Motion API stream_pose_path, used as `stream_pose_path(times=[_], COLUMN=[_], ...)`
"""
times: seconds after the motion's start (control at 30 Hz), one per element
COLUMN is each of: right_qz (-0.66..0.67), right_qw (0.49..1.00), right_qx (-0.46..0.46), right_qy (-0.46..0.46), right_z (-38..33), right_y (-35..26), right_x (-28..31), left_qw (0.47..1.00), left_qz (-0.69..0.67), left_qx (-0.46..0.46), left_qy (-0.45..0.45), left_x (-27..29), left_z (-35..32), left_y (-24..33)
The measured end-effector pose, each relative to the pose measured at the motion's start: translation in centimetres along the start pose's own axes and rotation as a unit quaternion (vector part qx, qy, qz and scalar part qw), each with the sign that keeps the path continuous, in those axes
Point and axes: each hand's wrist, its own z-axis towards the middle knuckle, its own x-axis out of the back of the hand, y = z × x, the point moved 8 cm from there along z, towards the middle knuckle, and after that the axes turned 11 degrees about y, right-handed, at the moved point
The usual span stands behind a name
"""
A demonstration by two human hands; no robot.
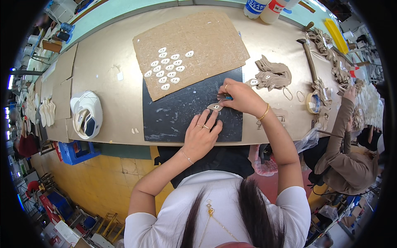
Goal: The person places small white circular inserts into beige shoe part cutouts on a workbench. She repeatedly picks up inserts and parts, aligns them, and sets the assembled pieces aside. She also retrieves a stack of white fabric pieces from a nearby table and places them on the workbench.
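On the bench (pixel 103 82) a black cutting mat (pixel 182 115) lies in front of the person, and the work in hand looks like trimming or scoring one small tan piece (pixel 214 107) with 2 pale oval holes, which rests flat on the mat near its upper right part. The left hand (pixel 200 134) lies palm down on the mat, its fingers (pixel 211 118) stretched forward and nearly straight, the tips pressing on or just beside the near edge of the piece to pin it; it grips nothing. The right hand (pixel 242 97) is curled closed around a small dark-handled tool (pixel 223 96), probably a knife or punch, whose working end points left toward the piece; the tip itself is too small to make out. Above the mat a sheet of brown cardboard (pixel 194 45) overlaps its top edge and carries about 15 white oval pieces (pixel 167 68) in loose rows. To the right, just past the right hand, sits a heap of tan pieces (pixel 273 74) of the same kind. Judging by this, the step is mid-way on a single piece: the next move calls for keeping the left fingertips clear of the tool's path while holding the piece steady, since it is small and light and could slide on the smooth mat.
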Motion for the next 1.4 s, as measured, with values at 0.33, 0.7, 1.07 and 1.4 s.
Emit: stream_pose_path(times=[0.33,0.7,1.07,1.4], right_qz=[-0.028,-0.136,-0.115,-0.096], right_qw=[0.988,0.969,0.976,0.975], right_qx=[0.018,0.114,0.099,0.079], right_qy=[0.151,0.175,0.159,0.185], right_z=[-4.7,-7.0,-6.7,-6.6], right_y=[-2.5,-4.2,-4.2,-4.3], right_x=[1.1,-0.3,-0.6,-0.2], left_qw=[0.999,0.999,1.0,0.999], left_qz=[-0.017,-0.028,-0.025,-0.016], left_qx=[-0.037,-0.038,-0.009,0.024], left_qy=[-0.001,0.012,0.001,0.018], left_x=[-0.5,-0.7,0.0,-0.2], left_z=[-0.1,-0.7,-0.5,0.0], left_y=[0.0,-0.3,-1.3,-1.0])
